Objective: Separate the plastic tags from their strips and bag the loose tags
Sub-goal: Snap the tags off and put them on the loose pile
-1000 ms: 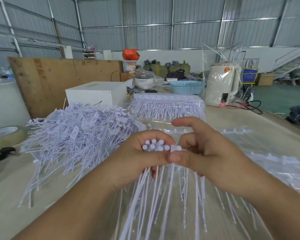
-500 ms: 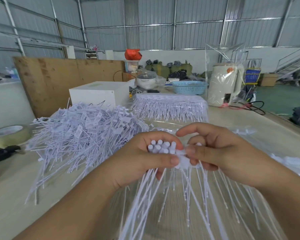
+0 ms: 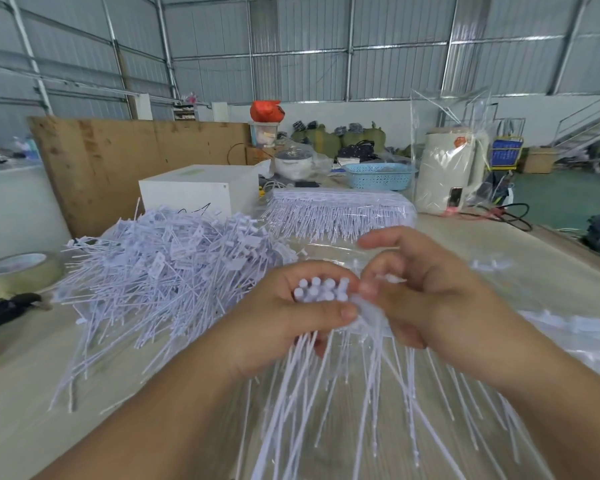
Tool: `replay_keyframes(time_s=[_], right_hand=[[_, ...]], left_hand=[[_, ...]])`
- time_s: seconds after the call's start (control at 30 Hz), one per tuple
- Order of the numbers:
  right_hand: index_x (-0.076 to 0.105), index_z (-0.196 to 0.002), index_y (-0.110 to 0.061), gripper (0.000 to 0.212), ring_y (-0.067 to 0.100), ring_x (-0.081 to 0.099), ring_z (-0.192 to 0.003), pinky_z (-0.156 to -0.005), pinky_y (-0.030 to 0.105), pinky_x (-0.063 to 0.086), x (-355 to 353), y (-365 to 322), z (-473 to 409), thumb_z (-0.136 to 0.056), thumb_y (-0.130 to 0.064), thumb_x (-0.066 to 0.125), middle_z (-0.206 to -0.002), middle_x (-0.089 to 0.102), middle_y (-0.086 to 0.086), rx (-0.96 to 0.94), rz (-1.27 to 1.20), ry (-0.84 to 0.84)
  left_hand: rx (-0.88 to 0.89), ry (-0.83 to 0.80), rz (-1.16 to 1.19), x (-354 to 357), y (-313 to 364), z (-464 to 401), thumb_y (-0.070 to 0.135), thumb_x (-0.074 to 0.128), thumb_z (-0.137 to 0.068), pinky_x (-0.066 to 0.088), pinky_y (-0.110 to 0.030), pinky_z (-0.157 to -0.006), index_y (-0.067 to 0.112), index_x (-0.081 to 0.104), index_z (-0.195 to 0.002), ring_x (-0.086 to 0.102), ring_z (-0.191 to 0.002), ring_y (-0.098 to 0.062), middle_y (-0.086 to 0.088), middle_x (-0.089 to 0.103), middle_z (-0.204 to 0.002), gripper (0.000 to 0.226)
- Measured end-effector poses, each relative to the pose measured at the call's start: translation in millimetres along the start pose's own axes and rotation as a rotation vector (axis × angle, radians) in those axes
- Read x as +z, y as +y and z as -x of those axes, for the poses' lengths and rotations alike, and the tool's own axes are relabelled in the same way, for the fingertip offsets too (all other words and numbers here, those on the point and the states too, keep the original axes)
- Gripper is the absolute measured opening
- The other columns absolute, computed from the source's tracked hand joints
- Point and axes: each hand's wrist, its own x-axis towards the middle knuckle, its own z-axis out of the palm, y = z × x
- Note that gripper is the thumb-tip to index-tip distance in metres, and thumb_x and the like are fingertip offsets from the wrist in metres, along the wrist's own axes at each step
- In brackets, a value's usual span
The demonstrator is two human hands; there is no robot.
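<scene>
Your left hand [image 3: 288, 317] was closed around a bunch of white tags [image 3: 321, 292] in the middle of the frame. Their round heads stuck up above your thumb, and their long thin tails hung down toward the bottom of the frame. Your right hand [image 3: 426, 299] was just beside it, pinching a white strip piece [image 3: 368, 311] at the edge of the bunch. That part was blurry, so you could not see the exact pinch. The top finger of the right hand stuck out straight toward the left.

A big pile of loose tags [image 3: 167, 268] lay on the table [image 3: 21, 393] at the left of the frame. A neat stack of tags still on strips [image 3: 340, 211] sat behind your hands, above the middle. A clear plastic bag [image 3: 329, 251] lay flat under your hands.

A tape roll [image 3: 18, 271] sat at the left edge, with a white box [image 3: 198, 188] behind the pile. A blue basket [image 3: 378, 174] and a cream kettle [image 3: 451, 174] stood at the upper right.
</scene>
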Motion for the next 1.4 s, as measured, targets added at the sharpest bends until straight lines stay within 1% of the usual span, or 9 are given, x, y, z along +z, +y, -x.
replay_keyframes(time_s=[0.2, 0.37, 0.6, 0.83, 1.0, 1.13, 1.2, 1.3, 1.4], right_hand=[[0.061, -0.105, -0.031, 0.031, 0.006, 0.04, -0.041, -0.04, 0.021, 0.031, 7.8, 6.2, 0.6, -0.075, -0.03, 0.07, -0.084, 0.055, -0.012, 0.092, 0.095, 0.011], [0.062, -0.093, -0.015, 0.016, 0.014, 0.041, -0.041, -0.038, 0.022, 0.033, 21.3, 17.2, 1.3, -0.095, -0.029, 0.057, -0.064, 0.052, 0.008, 0.191, 0.104, 0.001], [0.06, -0.097, -0.013, 0.016, 0.018, 0.058, -0.047, -0.047, 0.031, 0.048, 23.5, 27.7, -2.2, -0.096, -0.029, 0.056, -0.062, 0.065, 0.006, 0.232, 0.133, 0.089], [0.048, -0.116, -0.031, 0.071, 0.012, 0.068, -0.073, -0.066, 0.034, 0.055, 50.0, 26.4, 2.1, -0.054, -0.03, 0.083, -0.094, 0.067, 0.002, 0.269, -0.158, 0.049], [0.06, -0.099, -0.033, 0.024, 0.016, 0.058, -0.049, -0.048, 0.025, 0.045, 67.2, 24.4, 13.2, -0.084, -0.014, 0.062, -0.064, 0.064, -0.001, 0.271, -0.033, -0.235], [0.067, -0.087, -0.029, 0.03, 0.007, 0.033, -0.035, -0.043, 0.025, 0.028, 60.3, 20.9, 7.1, -0.097, -0.009, 0.047, -0.044, 0.04, -0.008, 0.264, -0.051, 0.021], [0.069, -0.083, -0.031, 0.037, 0.007, 0.03, -0.033, -0.042, 0.023, 0.024, 56.0, 15.5, 4.4, -0.096, -0.007, 0.046, -0.041, 0.036, -0.007, 0.283, -0.119, 0.085], [0.063, -0.087, -0.023, 0.031, 0.012, 0.038, -0.031, -0.041, 0.024, 0.031, 50.1, 19.4, 6.9, -0.092, -0.001, 0.041, -0.041, 0.042, -0.001, 0.261, 0.013, 0.049], [0.06, -0.09, -0.003, 0.011, 0.023, 0.054, -0.046, -0.05, 0.032, 0.044, 46.0, 21.5, 9.0, -0.084, -0.006, 0.052, -0.056, 0.056, 0.007, 0.235, 0.065, -0.069]], left_hand=[[0.011, -0.091, 0.078, -3.6, -3.5, -0.4, 0.004, 0.072, -0.073, 0.05, -0.018, -0.054, 0.013, 0.071, -0.092, 0.061, -0.064, -0.004, 0.003, 0.067, -0.079, 0.021], [-0.036, -0.108, 0.12, 0.3, -10.0, -2.9, 0.01, 0.076, -0.068, 0.053, -0.022, -0.059, 0.018, 0.073, -0.097, 0.068, -0.074, -0.012, -0.003, 0.072, -0.086, 0.03], [-0.101, -0.103, 0.111, 9.2, -20.5, -8.7, -0.023, 0.069, -0.067, 0.056, -0.032, -0.058, -0.003, 0.059, -0.1, 0.068, -0.062, -0.029, -0.02, 0.069, -0.075, 0.04], [0.128, 0.479, 0.115, 8.6, -14.1, -16.6, -0.019, 0.071, -0.062, 0.054, -0.023, -0.057, 0.014, 0.064, -0.092, 0.066, -0.067, -0.013, 0.0, 0.071, -0.078, 0.045], [0.134, 0.667, 0.064, 6.6, -13.1, -16.8, -0.012, 0.071, -0.074, 0.051, -0.024, -0.048, 0.035, 0.058, -0.11, 0.065, -0.059, -0.011, 0.008, 0.071, -0.078, 0.061], [0.02, 0.572, 0.192, 8.5, -19.2, -19.3, 0.008, 0.091, -0.049, 0.056, -0.03, -0.076, 0.032, 0.037, -0.13, 0.071, -0.09, -0.013, 0.002, 0.073, -0.093, 0.101], [-0.1, 0.371, 0.155, 13.8, -21.3, -15.0, 0.025, 0.09, -0.056, 0.049, -0.035, -0.088, 0.015, 0.054, -0.118, 0.068, -0.095, -0.024, -0.017, 0.067, -0.091, 0.072], [-0.247, 0.06, 0.1, 21.1, -21.6, -6.3, 0.043, 0.071, -0.077, 0.051, -0.026, -0.057, 0.016, 0.072, -0.084, 0.065, -0.058, -0.027, -0.029, 0.063, -0.072, 0.028], [-0.2, 0.139, 0.017, 18.7, -17.2, -9.4, 0.029, 0.056, -0.094, 0.05, -0.025, -0.047, 0.018, 0.072, -0.078, 0.062, -0.046, -0.026, -0.014, 0.067, -0.061, 0.025]])
